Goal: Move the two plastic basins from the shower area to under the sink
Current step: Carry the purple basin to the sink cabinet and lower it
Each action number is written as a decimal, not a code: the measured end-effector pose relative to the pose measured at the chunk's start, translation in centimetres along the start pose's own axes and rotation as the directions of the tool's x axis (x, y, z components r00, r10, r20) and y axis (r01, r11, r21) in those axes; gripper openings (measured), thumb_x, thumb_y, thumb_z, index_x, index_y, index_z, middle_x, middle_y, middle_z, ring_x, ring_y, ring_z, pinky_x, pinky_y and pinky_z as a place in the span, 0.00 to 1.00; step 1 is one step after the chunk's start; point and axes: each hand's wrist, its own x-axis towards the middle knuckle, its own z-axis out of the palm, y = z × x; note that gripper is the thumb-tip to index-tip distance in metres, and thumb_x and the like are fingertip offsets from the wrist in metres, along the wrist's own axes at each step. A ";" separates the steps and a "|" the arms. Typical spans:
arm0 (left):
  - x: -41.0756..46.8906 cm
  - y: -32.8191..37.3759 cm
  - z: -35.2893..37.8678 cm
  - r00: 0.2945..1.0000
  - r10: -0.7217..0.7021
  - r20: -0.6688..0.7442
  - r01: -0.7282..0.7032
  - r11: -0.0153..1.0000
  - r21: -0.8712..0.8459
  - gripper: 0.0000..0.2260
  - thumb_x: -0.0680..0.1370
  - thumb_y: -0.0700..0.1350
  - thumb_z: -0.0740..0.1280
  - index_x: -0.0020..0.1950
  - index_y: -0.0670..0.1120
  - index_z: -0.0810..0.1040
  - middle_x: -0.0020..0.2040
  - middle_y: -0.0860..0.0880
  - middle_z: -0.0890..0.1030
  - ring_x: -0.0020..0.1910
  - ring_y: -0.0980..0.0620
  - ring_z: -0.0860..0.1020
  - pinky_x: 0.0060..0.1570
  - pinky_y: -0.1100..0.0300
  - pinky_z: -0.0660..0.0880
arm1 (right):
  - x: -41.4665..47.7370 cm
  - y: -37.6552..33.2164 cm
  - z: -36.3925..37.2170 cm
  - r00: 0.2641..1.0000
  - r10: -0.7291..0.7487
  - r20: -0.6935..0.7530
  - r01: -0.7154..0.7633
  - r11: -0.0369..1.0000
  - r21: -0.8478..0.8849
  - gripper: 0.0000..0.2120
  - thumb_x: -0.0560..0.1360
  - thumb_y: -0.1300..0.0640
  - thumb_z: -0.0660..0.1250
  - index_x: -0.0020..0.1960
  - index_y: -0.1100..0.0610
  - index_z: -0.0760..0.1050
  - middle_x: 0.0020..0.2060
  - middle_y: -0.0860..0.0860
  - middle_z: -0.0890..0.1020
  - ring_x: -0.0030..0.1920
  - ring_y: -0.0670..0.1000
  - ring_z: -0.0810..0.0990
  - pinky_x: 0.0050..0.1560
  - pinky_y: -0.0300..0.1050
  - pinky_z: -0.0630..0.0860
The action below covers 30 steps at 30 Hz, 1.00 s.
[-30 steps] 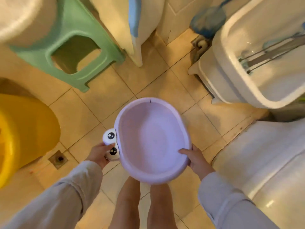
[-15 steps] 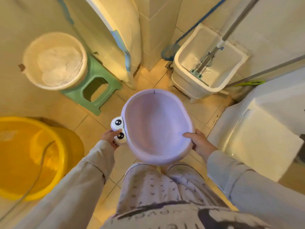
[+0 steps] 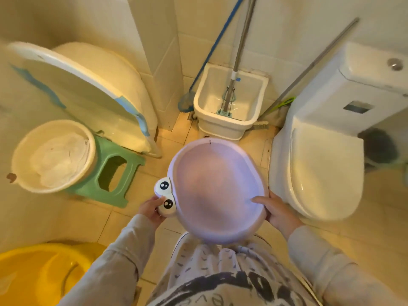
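A lilac plastic basin (image 3: 215,186) with two white cartoon eyes on its left rim is held level in front of my body, above the tiled floor. My left hand (image 3: 151,209) grips the rim at the eyes. My right hand (image 3: 276,212) grips the opposite rim, thumb inside. A cream round basin (image 3: 24,149) with white cloth in it rests on a green stool (image 3: 114,173) at the left.
A white toilet (image 3: 313,168) stands close on the right. A white mop sink (image 3: 231,100) with mop handles sits in the far corner. A folded baby tub (image 3: 84,89) leans on the left wall. A yellow tub (image 3: 33,274) lies at lower left.
The view has risen and tilted up, showing the walls, toilet and cream basin. The lilac basin stays in both hands and sits higher off the floor.
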 end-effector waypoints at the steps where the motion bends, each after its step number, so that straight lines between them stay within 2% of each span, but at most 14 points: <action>1: 0.0 0.3 0.1 1.000 0.003 0.019 -0.004 0.999 0.052 0.15 0.79 0.35 0.58 0.65 0.44 0.72 0.36 0.47 0.81 0.39 0.50 0.74 0.32 0.57 0.77 | -0.7 1.0 -0.2 1.000 -0.006 -0.024 0.007 0.999 0.035 0.26 0.69 0.68 0.69 0.66 0.58 0.72 0.58 0.59 0.80 0.59 0.62 0.78 0.61 0.60 0.75; 3: -0.2 0.8 0.5 0.999 0.005 0.043 -0.011 0.989 0.148 0.18 0.79 0.36 0.59 0.69 0.43 0.70 0.41 0.48 0.77 0.39 0.51 0.74 0.32 0.57 0.76 | -2.0 3.0 -0.8 0.998 -0.017 -0.066 0.023 0.995 0.100 0.26 0.69 0.68 0.69 0.66 0.58 0.72 0.59 0.59 0.80 0.59 0.62 0.78 0.61 0.61 0.75; 5: -0.5 1.3 1.3 0.998 -0.002 0.069 -0.013 0.976 0.217 0.19 0.79 0.37 0.60 0.70 0.41 0.69 0.41 0.48 0.77 0.39 0.51 0.75 0.25 0.63 0.78 | -3.2 4.8 -1.4 0.995 -0.022 -0.099 0.038 0.987 0.159 0.26 0.69 0.67 0.69 0.66 0.58 0.73 0.59 0.60 0.80 0.59 0.63 0.78 0.61 0.61 0.75; 9: -0.2 1.2 4.1 0.992 -0.035 0.124 0.001 0.965 0.262 0.20 0.78 0.35 0.60 0.70 0.38 0.68 0.42 0.46 0.77 0.40 0.49 0.76 0.22 0.58 0.79 | -5.9 8.5 -2.9 0.978 0.001 -0.209 0.065 0.949 0.307 0.26 0.68 0.68 0.69 0.66 0.57 0.73 0.59 0.59 0.80 0.60 0.63 0.78 0.60 0.59 0.76; 14: -0.7 -1.4 10.0 0.970 -0.114 0.215 -0.020 0.844 0.536 0.19 0.78 0.36 0.60 0.69 0.38 0.68 0.47 0.45 0.78 0.41 0.49 0.76 0.23 0.58 0.79 | -9.5 14.3 -6.1 0.940 0.049 -0.336 0.143 0.840 0.523 0.25 0.68 0.68 0.69 0.65 0.57 0.74 0.60 0.59 0.80 0.60 0.62 0.78 0.58 0.59 0.76; 18: -2.4 -5.4 15.3 0.952 -0.147 0.269 -0.090 0.705 0.703 0.11 0.77 0.37 0.62 0.59 0.42 0.72 0.42 0.46 0.77 0.39 0.50 0.77 0.24 0.62 0.79 | -12.1 19.0 -8.9 0.895 0.121 -0.429 0.230 0.700 0.676 0.24 0.69 0.69 0.68 0.64 0.59 0.74 0.54 0.58 0.81 0.51 0.58 0.79 0.45 0.50 0.78; 20: -3.7 -7.8 17.8 0.938 -0.174 0.298 -0.128 0.626 0.769 0.09 0.76 0.37 0.63 0.56 0.42 0.72 0.41 0.47 0.77 0.38 0.51 0.77 0.27 0.61 0.79 | -13.3 21.2 -10.3 0.870 0.160 -0.466 0.275 0.628 0.728 0.23 0.69 0.69 0.68 0.63 0.59 0.74 0.52 0.57 0.81 0.49 0.56 0.78 0.42 0.48 0.78; 23: -5.7 -11.8 21.4 0.913 -0.214 0.348 -0.184 0.545 0.818 0.09 0.75 0.36 0.63 0.55 0.41 0.72 0.40 0.46 0.77 0.38 0.50 0.77 0.32 0.56 0.77 | -14.7 24.8 -12.5 0.848 0.193 -0.493 0.333 0.530 0.780 0.24 0.68 0.69 0.68 0.64 0.60 0.73 0.56 0.59 0.79 0.55 0.60 0.77 0.44 0.49 0.78; 26: -7.7 -16.3 24.5 0.893 -0.233 0.385 -0.239 0.480 0.844 0.09 0.75 0.36 0.63 0.55 0.41 0.72 0.41 0.45 0.77 0.38 0.49 0.77 0.34 0.54 0.75 | -16.2 27.7 -15.0 0.827 0.213 -0.520 0.390 0.449 0.804 0.24 0.68 0.69 0.68 0.64 0.63 0.73 0.54 0.58 0.79 0.51 0.59 0.78 0.42 0.48 0.78; 28: -9.0 -19.7 26.1 0.888 -0.243 0.389 -0.259 0.434 0.863 0.05 0.75 0.35 0.62 0.50 0.41 0.74 0.40 0.45 0.76 0.38 0.49 0.76 0.35 0.54 0.73 | -17.1 29.7 -17.0 0.820 0.225 -0.526 0.411 0.408 0.815 0.22 0.69 0.69 0.67 0.63 0.62 0.73 0.55 0.60 0.79 0.50 0.58 0.78 0.42 0.48 0.77; 30: -10.3 -23.4 27.4 0.885 -0.258 0.388 -0.267 0.400 0.877 0.05 0.75 0.35 0.62 0.42 0.43 0.75 0.39 0.45 0.75 0.37 0.48 0.75 0.35 0.53 0.73 | -18.2 31.8 -19.3 0.813 0.229 -0.535 0.431 0.380 0.818 0.23 0.70 0.70 0.66 0.65 0.62 0.73 0.58 0.68 0.77 0.51 0.59 0.77 0.48 0.50 0.76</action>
